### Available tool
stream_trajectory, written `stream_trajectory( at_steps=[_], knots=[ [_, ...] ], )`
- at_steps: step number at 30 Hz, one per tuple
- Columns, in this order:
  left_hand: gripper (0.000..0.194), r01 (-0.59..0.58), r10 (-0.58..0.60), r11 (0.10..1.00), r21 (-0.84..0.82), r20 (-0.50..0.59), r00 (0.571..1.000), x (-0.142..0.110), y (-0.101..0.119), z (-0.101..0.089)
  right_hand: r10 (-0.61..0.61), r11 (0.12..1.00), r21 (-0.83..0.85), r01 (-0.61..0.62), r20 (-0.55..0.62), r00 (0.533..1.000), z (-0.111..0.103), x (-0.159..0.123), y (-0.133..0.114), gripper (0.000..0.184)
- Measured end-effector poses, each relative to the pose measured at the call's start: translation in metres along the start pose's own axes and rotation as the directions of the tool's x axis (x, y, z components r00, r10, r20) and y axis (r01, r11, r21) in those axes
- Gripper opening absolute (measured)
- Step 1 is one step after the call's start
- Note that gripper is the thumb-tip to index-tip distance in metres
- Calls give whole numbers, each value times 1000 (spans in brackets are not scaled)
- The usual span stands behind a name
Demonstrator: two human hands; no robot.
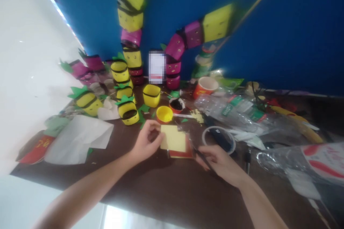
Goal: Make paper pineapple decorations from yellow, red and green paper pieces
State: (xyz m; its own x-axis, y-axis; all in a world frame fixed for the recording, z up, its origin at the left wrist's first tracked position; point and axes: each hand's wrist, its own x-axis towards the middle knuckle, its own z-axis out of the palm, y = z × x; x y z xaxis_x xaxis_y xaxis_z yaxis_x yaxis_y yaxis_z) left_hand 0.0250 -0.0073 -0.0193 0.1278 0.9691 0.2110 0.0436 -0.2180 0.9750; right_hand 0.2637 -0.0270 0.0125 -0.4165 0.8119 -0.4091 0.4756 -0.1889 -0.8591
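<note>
My left hand (149, 141) pinches the left edge of a pale yellow paper piece (173, 139) between thumb and fingers. Beneath that paper, a red piece (181, 154) shows along the lower and right sides. My right hand (219, 159) is closed around a slim dark tool (203, 157), blurred, whose kind I cannot make out. The tool's upper end is by the right edge of the paper. Just behind the paper are a small yellow cup (164, 114) and a small cup with dark contents (176, 105).
Yellow pineapple-like cups (128, 113) and a white sheet (80, 137) lie to the left. On the right are clear plastic bottles (233, 109), a roll of tape (205, 139), a black pen (247, 161) and a paper cup (206, 86). Stacked yellow and purple cups (132, 59) rise against the blue wall.
</note>
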Motion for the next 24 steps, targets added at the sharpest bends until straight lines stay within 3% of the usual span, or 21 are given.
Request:
stream_trajectory(
  at_steps=[24],
  knots=[
    [19, 10, -11, 1000, -13, -34, 999, 2, 0, -1, 18, 1000, -14, -18, 18, 1000, 0, 0, -3, 34]
  ],
)
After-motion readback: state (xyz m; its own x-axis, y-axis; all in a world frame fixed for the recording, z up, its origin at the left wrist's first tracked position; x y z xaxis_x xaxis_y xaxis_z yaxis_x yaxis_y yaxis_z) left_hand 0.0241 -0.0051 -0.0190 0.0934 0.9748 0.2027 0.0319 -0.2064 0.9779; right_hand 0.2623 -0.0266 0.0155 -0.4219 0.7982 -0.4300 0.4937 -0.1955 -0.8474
